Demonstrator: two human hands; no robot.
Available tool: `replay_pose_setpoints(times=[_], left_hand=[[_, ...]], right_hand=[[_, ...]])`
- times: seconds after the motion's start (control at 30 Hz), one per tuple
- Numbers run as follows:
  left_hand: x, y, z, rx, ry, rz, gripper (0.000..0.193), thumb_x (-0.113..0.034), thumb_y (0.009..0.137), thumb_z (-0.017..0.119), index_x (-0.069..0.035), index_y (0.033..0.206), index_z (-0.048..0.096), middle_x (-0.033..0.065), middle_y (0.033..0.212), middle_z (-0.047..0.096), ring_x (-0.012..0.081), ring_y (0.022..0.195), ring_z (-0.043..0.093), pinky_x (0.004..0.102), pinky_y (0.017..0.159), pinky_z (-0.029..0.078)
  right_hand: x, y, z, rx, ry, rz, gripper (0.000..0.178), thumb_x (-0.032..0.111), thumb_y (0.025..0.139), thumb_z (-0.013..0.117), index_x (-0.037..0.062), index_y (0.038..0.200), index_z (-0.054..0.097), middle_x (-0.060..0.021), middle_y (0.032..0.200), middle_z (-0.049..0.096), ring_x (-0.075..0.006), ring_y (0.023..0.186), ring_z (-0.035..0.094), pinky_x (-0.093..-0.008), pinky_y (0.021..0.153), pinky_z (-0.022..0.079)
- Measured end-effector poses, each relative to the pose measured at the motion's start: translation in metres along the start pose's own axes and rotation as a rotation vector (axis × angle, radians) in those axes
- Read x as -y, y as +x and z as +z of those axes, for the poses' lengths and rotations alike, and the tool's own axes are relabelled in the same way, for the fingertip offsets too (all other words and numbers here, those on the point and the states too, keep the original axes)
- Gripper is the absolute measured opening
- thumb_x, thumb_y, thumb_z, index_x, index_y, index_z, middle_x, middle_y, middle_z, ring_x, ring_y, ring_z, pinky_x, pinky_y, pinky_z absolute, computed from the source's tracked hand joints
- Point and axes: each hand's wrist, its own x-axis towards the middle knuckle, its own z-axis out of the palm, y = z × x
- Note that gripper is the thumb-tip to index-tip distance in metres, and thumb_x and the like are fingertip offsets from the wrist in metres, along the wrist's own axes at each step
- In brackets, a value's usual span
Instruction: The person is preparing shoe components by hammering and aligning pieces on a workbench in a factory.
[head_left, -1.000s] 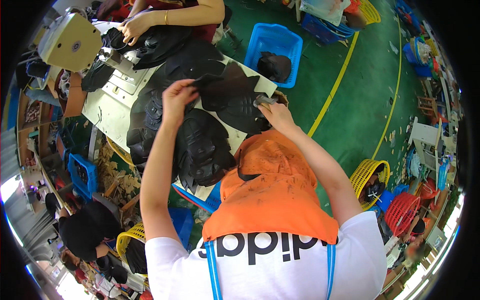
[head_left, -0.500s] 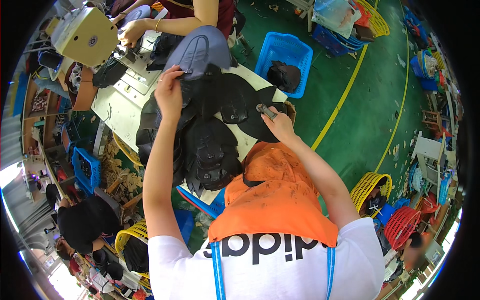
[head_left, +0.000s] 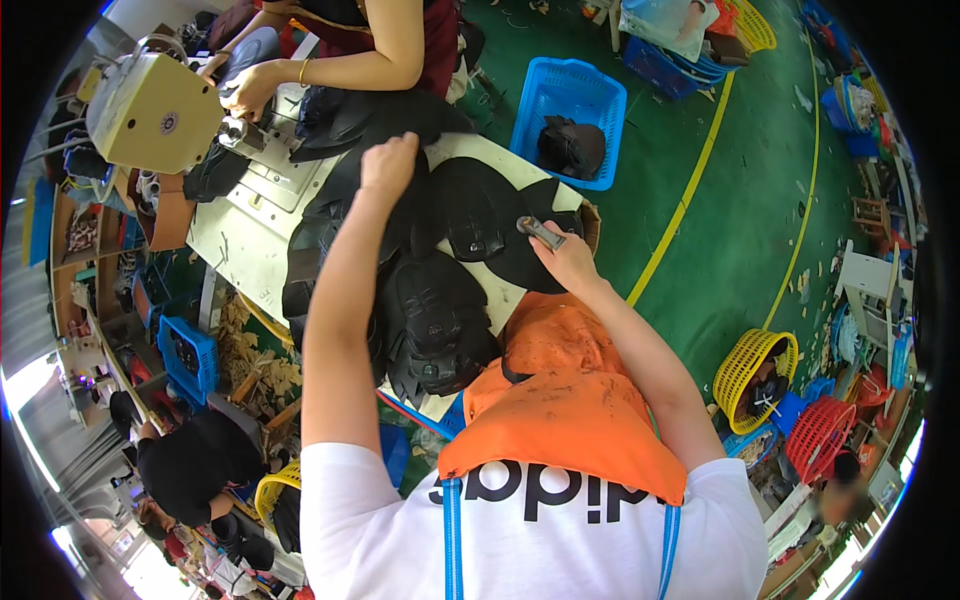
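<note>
My left hand (head_left: 389,166) is closed, its fingers curled over the far part of a heap of black stitched pieces that look like shoe uppers. Whatever its fingertips pinch is hidden. Just beyond it lies a flat dark piece (head_left: 415,112). My right hand (head_left: 568,260) grips small grey metal thread snips (head_left: 540,233), held above a black piece at the table's right corner. One rounded upper (head_left: 474,205) lies flat between my hands. Nearer my body, more uppers (head_left: 432,320) overlap in a stack on the pale tabletop (head_left: 235,250).
A cream sewing machine (head_left: 158,112) stands at the table's far left, where another person's hands (head_left: 252,88) work on a grey-blue piece. Beyond the right corner, a blue basket (head_left: 570,90) holds a dark piece. Yellow (head_left: 752,370) and red baskets (head_left: 818,438) stand at right on the green floor.
My left hand held up a grey-blue upper; that face no longer shows, and the hand has moved right and closed. My right hand stays nearly in place with the snips. The view shifted slightly.
</note>
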Motion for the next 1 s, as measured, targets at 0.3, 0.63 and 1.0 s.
replay_pose_setpoints(times=[0.3, 0.63, 1.0], left_hand=[[-0.002, -0.13, -0.032, -0.008, 0.005, 0.033, 0.059, 0.002, 0.062, 0.063, -0.007, 0.12, 0.055, 0.0158, 0.134, 0.047, 0.0384, 0.129, 0.035, 0.0539, 0.108, 0.025], [-0.127, -0.122, 0.031, -0.175, -0.511, 0.03, 0.049, -0.002, 0.073, 0.056, -0.003, 0.122, 0.054, 0.0182, 0.122, 0.057, 0.0321, 0.11, 0.057, 0.0388, 0.092, 0.047], [-0.175, -0.105, 0.038, -0.29, -0.493, 0.056, 0.035, -0.009, 0.079, 0.054, -0.007, 0.113, 0.06, 0.011, 0.108, 0.061, 0.0278, 0.097, 0.059, 0.0353, 0.081, 0.049]], right_hand=[[-0.014, 0.006, 0.006, -0.173, 0.222, -0.1, 0.028, 0.031, 0.088, 0.058, 0.0077, 0.104, 0.061, -0.0173, 0.066, 0.062, -0.0349, 0.059, 0.062, -0.0424, 0.055, 0.048], [-0.041, -0.019, -0.012, -0.174, 0.926, 0.442, 0.031, 0.033, 0.097, 0.05, 0.006, 0.111, 0.051, -0.0044, 0.084, 0.058, -0.012, 0.081, 0.059, -0.0277, 0.073, 0.048], [-0.017, -0.034, -0.028, -0.276, 0.445, 0.441, 0.034, 0.034, 0.093, 0.056, 0.001, 0.097, 0.062, -0.0084, 0.071, 0.063, -0.0142, 0.062, 0.062, -0.0289, 0.059, 0.049]])
